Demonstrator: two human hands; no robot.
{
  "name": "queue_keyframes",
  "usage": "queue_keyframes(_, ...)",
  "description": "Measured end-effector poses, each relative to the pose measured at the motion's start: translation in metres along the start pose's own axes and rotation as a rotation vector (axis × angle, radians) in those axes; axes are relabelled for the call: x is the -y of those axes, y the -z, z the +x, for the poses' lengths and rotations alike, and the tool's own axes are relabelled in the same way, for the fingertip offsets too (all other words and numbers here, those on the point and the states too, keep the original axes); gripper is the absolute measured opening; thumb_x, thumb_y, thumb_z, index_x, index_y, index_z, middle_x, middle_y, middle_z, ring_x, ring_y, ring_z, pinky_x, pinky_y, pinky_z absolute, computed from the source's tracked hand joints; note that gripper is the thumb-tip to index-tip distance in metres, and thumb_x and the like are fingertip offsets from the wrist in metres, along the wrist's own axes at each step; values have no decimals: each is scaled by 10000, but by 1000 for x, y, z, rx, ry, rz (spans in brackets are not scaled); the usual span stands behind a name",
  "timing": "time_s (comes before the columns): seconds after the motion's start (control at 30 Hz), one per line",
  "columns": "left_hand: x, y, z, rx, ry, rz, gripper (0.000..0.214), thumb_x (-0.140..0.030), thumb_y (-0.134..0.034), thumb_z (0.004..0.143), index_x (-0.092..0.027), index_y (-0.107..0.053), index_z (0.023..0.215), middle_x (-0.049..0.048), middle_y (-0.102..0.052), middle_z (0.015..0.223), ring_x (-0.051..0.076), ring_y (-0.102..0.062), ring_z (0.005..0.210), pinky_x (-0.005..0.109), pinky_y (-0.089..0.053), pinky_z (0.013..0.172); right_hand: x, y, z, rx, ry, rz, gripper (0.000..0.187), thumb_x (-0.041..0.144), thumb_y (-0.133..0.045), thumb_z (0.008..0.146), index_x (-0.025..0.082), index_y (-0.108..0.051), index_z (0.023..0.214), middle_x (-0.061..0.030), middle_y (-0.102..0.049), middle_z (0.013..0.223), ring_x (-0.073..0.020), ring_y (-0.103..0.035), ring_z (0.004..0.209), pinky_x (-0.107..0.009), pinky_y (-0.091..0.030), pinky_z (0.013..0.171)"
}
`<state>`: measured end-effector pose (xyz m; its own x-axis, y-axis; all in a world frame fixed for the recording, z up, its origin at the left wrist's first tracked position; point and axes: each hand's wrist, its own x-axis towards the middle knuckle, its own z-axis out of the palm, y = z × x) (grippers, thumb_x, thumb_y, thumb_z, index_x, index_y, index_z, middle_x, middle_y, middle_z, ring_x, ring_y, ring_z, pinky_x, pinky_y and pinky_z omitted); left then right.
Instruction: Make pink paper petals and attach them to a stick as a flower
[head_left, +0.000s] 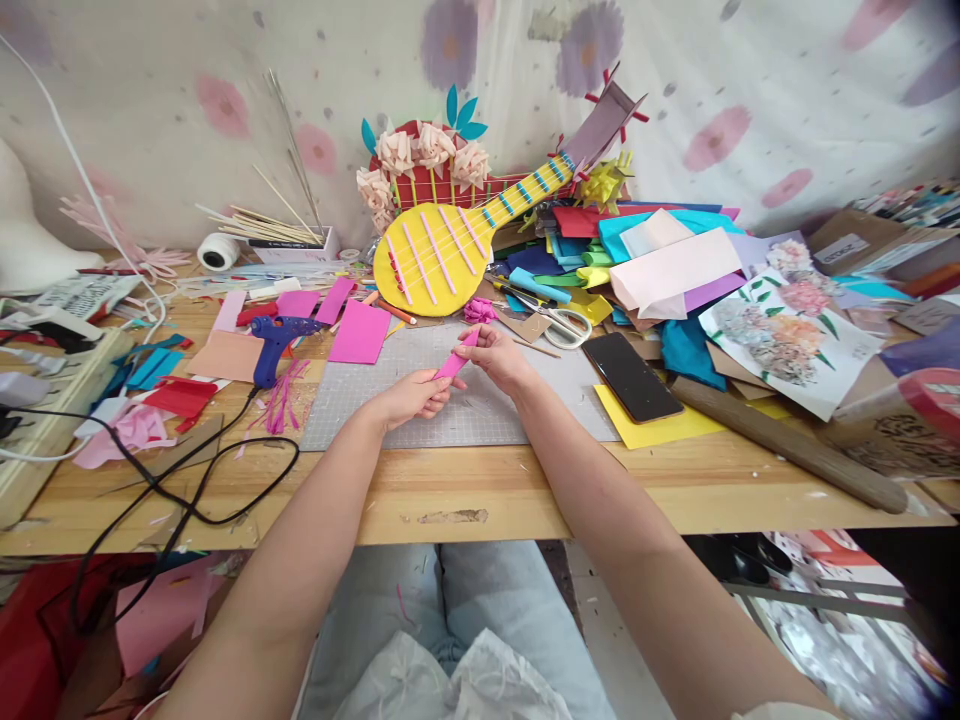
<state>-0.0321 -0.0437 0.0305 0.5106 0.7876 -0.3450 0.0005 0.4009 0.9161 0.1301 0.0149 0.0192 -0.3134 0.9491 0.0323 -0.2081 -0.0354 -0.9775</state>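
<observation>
Between my hands, over the grey cutting mat [345, 415], is a small strip of bright pink paper [455, 362]. My left hand [411, 398] pinches its lower left end, and my right hand [495, 357] grips the upper right end. Just beyond my fingers lies a bunched magenta paper piece [480, 311]. A flat magenta sheet [360, 332] rests at the mat's upper left. Behind the mat leans a yellow paper lute [435, 262] with pink bars and blue bands on its neck.
Left of the mat are a blue glue gun [276, 345], its black cable [217, 520] and pink fringed strips [283, 398]. On the right lie white-handled scissors [566, 327], a phone [634, 376], a wooden stick [787, 445] and a heap of coloured paper [675, 270].
</observation>
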Motion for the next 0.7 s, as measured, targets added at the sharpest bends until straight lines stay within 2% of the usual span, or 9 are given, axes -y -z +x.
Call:
queue_keyframes(0.13, 2, -3, 2, -55, -32, 113, 265, -314, -461, 856, -84, -541, 963, 12, -545, 622, 61, -462, 458, 181, -371, 405, 2, 9, 1, -25, 25, 13, 368, 309, -772, 486, 182, -533, 734, 55, -547, 636, -69, -480, 574, -216, -288, 524)
queue_keyframes(0.2, 4, -3, 4, -76, -29, 164, 293, -351, -472, 848, -82, -547, 935, 60, -621, 679, 89, -528, 490, 228, -440, 454, 3, 13, 2, -29, 22, 6, 367, 323, -769, 492, 189, -532, 738, 49, -552, 639, -78, -489, 583, -220, -304, 529)
queue_keyframes(0.3, 4, -3, 5, -43, -19, 184, 317, -392, -487, 836, -85, -549, 886, 77, -655, 667, 100, -550, 460, 260, -470, 485, 3, 16, 2, -27, 19, -6, 382, 334, -775, 476, 193, -538, 740, 45, -550, 640, -89, -495, 597, -226, -326, 536)
queue_keyframes(0.4, 2, 1, 3, -29, 17, 160, 316, -386, -497, 833, -86, -540, 923, 106, -680, 707, 136, -606, 515, 285, -496, 527, 2, 14, 2, -30, 4, 9, 384, 336, -779, 464, 192, -546, 733, 41, -553, 648, -85, -486, 597, -216, -302, 509)
queue_keyframes(0.5, -1, 6, 1, -99, -2, 117, 300, -342, -507, 836, -94, -520, 1004, 133, -694, 804, 168, -653, 627, 298, -514, 581, -2, 11, 3, -65, -17, 43, 366, 339, -777, 473, 189, -567, 732, 43, -546, 641, -53, -393, 513, -211, -210, 450)
queue_keyframes(0.57, -3, 11, -1, -139, -37, 109, 291, -336, -518, 830, -94, -527, 991, 143, -693, 823, 174, -660, 663, 294, -516, 603, -5, 11, 4, -89, -34, 53, 367, 348, -773, 483, 190, -595, 762, 45, -545, 633, -39, -311, 467, -222, -156, 431)
queue_keyframes(0.7, -3, 23, -2, -168, -33, 176, 295, -364, -535, 810, -100, -544, 942, 132, -686, 794, 175, -656, 659, 306, -513, 611, -8, 12, 3, -94, -62, -21, 432, 364, -752, 525, 202, -642, 911, 48, -575, 633, -36, -277, 446, -228, -181, 436)
